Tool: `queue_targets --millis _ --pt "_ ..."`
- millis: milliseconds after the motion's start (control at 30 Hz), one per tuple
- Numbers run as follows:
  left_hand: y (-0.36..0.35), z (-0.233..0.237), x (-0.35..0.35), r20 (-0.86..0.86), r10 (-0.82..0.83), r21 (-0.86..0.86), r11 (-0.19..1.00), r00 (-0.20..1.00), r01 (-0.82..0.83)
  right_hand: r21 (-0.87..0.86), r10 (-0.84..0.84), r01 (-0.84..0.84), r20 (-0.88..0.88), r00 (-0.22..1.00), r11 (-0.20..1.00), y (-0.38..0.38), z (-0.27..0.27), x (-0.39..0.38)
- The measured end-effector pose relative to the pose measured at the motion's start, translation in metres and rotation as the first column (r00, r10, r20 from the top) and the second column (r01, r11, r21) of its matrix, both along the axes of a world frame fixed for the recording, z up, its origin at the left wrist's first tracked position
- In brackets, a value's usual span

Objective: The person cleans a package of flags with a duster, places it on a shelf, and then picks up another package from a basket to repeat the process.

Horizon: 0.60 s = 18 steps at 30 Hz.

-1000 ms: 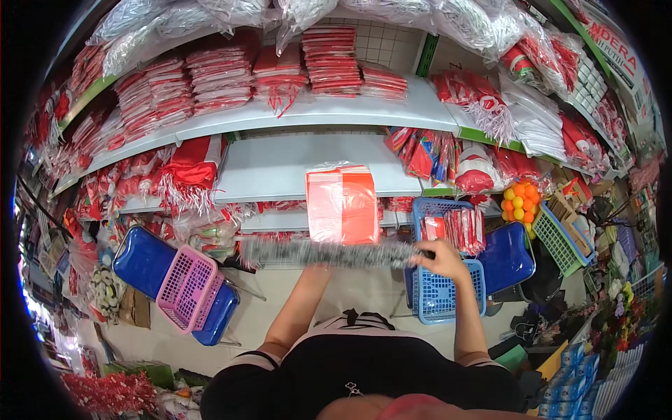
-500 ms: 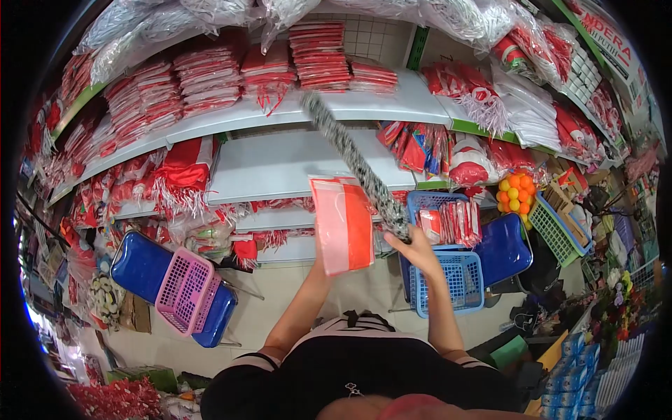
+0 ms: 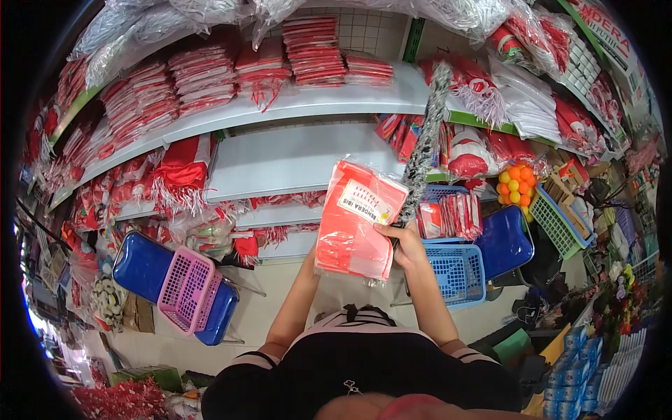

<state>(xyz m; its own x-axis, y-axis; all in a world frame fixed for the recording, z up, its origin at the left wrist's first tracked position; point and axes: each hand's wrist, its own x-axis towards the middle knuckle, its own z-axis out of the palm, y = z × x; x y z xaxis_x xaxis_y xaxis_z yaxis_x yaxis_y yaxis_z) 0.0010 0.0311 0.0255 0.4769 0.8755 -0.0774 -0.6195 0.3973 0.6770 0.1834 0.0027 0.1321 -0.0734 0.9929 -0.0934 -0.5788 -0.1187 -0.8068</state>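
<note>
A flat plastic packet of folded red and white cloth [image 3: 343,234], a packaged flag by its look and its white printed label, is tilted before my chest. My left hand [image 3: 310,262] grips its left side, with the fingers hidden behind it. My right hand [image 3: 407,246] is closed around the lower end of a fluffy grey-and-white duster [image 3: 424,143], which points up and slightly right. The right thumb also presses on the packet's right edge, near the label.
Stacks of red-and-white packets [image 3: 203,73] line the upper shelf [image 3: 294,105]. Below is a middle shelf [image 3: 280,161]. At right, a blue basket [image 3: 458,269] and one with packets [image 3: 448,217] stand by a blue chair [image 3: 504,238]. A pink basket [image 3: 185,290] rests on another chair [image 3: 143,259] at left.
The duster has swung from pointing up-left to up-right. The packet has turned so its printed label shows, and my right thumb now touches it.
</note>
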Motion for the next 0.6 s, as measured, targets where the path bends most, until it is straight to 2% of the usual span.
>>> queue_targets --millis 33,67,100,167,300,333,433,533,600 --pt "-0.001 0.002 0.008 0.092 -0.009 -0.018 1.000 0.996 0.011 -0.006 0.004 -0.004 -0.018 1.000 1.000 0.002 0.001 0.000" --pt "-0.002 0.008 0.017 0.183 0.006 -0.027 1.000 0.983 0.000 0.007 0.029 -0.030 0.036 0.999 1.000 0.006 -0.008 0.004" --pt "-0.006 0.014 0.026 0.262 0.041 -0.032 0.999 0.964 -0.034 0.047 -0.011 -0.002 0.266 0.964 0.999 0.006 -0.015 0.009" --pt "-0.012 0.022 0.034 0.316 0.090 -0.042 0.996 0.945 -0.081 0.138 -0.107 0.020 0.664 0.740 0.990 0.005 -0.016 0.013" --pt "-0.018 0.022 0.036 0.315 0.145 -0.058 0.989 0.938 -0.133 0.322 -0.337 0.100 0.879 0.338 0.941 -0.011 0.005 0.027" --pt "-0.017 0.022 0.035 0.313 0.153 -0.059 0.988 0.937 -0.142 0.340 -0.346 0.076 0.883 0.317 0.937 -0.013 0.003 0.036" --pt "-0.010 0.022 0.031 0.305 0.173 -0.060 0.985 0.937 -0.162 0.316 -0.195 -0.235 0.884 0.426 0.919 -0.030 0.005 0.074" --pt "-0.003 0.024 0.030 0.303 0.183 -0.062 0.983 0.935 -0.173 -0.060 0.040 -0.605 0.998 -0.046 0.794 -0.041 0.025 0.098" --pt "-0.002 0.025 0.032 0.305 0.187 -0.068 0.982 0.934 -0.175 0.070 0.039 -0.547 0.982 0.185 0.834 -0.040 0.002 0.104"
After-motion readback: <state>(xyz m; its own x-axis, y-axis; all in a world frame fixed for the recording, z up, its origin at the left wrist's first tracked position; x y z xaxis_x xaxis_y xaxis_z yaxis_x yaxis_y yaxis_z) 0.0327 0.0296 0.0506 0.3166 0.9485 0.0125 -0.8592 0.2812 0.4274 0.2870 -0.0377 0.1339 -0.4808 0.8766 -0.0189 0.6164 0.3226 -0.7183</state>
